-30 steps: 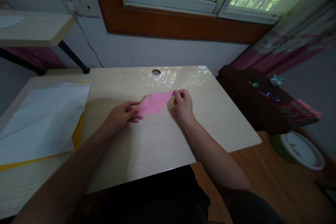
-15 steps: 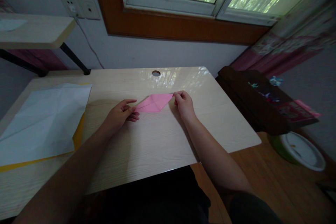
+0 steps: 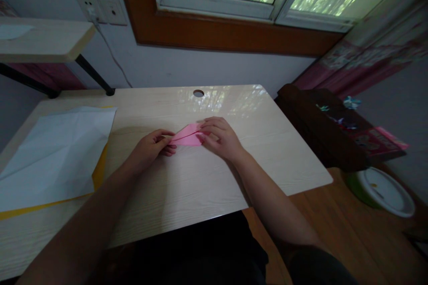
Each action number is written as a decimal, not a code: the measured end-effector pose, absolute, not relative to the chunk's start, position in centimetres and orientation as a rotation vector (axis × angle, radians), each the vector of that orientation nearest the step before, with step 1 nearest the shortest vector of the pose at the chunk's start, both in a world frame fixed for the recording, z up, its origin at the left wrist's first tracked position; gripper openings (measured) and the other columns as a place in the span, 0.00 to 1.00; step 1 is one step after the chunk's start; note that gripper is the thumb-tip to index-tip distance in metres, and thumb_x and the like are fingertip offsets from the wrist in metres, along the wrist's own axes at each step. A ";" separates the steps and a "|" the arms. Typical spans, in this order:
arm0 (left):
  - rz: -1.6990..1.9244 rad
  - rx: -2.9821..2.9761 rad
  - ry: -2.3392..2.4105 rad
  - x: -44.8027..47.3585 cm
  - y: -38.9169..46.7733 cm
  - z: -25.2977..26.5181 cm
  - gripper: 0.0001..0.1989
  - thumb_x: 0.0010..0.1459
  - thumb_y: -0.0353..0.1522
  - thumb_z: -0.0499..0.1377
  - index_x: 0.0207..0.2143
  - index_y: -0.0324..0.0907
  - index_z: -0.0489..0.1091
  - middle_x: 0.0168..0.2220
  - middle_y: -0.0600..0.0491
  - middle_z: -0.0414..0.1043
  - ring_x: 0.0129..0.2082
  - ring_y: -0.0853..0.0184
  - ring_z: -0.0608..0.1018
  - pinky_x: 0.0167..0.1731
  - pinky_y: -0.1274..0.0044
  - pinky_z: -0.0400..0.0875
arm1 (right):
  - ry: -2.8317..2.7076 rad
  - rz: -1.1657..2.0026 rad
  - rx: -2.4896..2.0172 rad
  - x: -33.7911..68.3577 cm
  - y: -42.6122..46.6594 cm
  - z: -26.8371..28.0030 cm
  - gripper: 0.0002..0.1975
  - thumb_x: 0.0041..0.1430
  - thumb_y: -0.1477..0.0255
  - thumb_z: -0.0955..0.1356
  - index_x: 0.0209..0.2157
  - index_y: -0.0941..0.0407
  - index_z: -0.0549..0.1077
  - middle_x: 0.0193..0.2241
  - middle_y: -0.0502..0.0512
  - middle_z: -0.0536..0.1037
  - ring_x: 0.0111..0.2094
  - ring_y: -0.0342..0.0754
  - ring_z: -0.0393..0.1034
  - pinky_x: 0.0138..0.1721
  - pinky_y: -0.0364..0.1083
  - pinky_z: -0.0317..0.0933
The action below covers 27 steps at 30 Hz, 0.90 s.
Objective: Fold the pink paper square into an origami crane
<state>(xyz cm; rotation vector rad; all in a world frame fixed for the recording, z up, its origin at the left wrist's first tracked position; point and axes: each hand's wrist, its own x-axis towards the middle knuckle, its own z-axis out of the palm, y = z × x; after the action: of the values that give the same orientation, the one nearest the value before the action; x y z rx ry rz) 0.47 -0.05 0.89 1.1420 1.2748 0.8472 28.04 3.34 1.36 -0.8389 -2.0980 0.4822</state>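
Observation:
A folded piece of pink paper (image 3: 186, 137) is held between my two hands, just over the pale wood-grain desk (image 3: 200, 178). A dark crease or slit runs along its length. My left hand (image 3: 155, 144) pinches its pointed left end between thumb and forefinger, with the other fingers curled beneath. At the right part of the paper, my right hand (image 3: 220, 137) has its thumb in front and its fingers behind, closed on it. The paper's right end is hidden by those fingers.
Large white sheets (image 3: 60, 156) with yellow paper (image 3: 99, 171) beneath lie at the desk's left. A raised shelf (image 3: 43, 42) on black legs stands behind them. The desk has a round cable hole (image 3: 198, 93). Right of it are a dark cabinet (image 3: 297, 116) and a white-lidded bin (image 3: 388, 191).
My right hand has let its pinch at the paper's far right tip go and moved left, closing over the paper's right part. The dark slit now shows. My left hand has hardly moved.

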 end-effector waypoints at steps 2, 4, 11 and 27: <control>0.800 1.189 1.267 0.2 -0.1 0.9 0.18 0.61 0.39 0.62 0.50 0.38 0.71 0.32 0.48 0.81 0.29 0.65 0.82 0.33 0.73 0.78 | -2.198 0.514 -0.809 28.1 3.4 1.2 0.12 0.61 0.67 0.74 0.47 0.47 0.79 0.51 0.55 0.80 0.59 0.56 0.69 0.65 0.63 0.58; 0.766 1.275 1.277 0.0 -0.2 1.1 0.19 0.63 0.42 0.59 0.49 0.39 0.73 0.30 0.50 0.79 0.26 0.66 0.80 0.30 0.74 0.75 | -2.306 0.582 -0.789 28.2 3.7 0.8 0.17 0.60 0.65 0.74 0.51 0.48 0.78 0.54 0.57 0.78 0.58 0.56 0.70 0.65 0.63 0.59; 0.778 1.965 1.691 -0.3 -0.4 1.7 0.20 0.67 0.46 0.52 0.38 0.43 0.78 0.31 0.51 0.77 0.32 0.62 0.76 0.33 0.75 0.65 | -2.383 0.716 -0.831 28.3 3.6 0.0 0.33 0.55 0.65 0.77 0.62 0.49 0.71 0.57 0.61 0.76 0.57 0.56 0.71 0.59 0.57 0.66; 0.671 2.389 1.236 0.4 -0.1 0.2 0.09 0.66 0.37 0.58 0.40 0.44 0.78 0.40 0.48 0.76 0.43 0.60 0.75 0.49 0.67 0.68 | -2.308 0.701 -0.894 28.0 3.6 0.2 0.12 0.69 0.68 0.66 0.48 0.50 0.80 0.49 0.56 0.82 0.51 0.52 0.76 0.56 0.55 0.68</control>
<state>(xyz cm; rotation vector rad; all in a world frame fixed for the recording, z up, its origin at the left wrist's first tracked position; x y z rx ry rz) 0.37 -0.05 0.22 2.3890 1.2361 0.6712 28.00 3.60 0.17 -0.8937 -2.3081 0.7013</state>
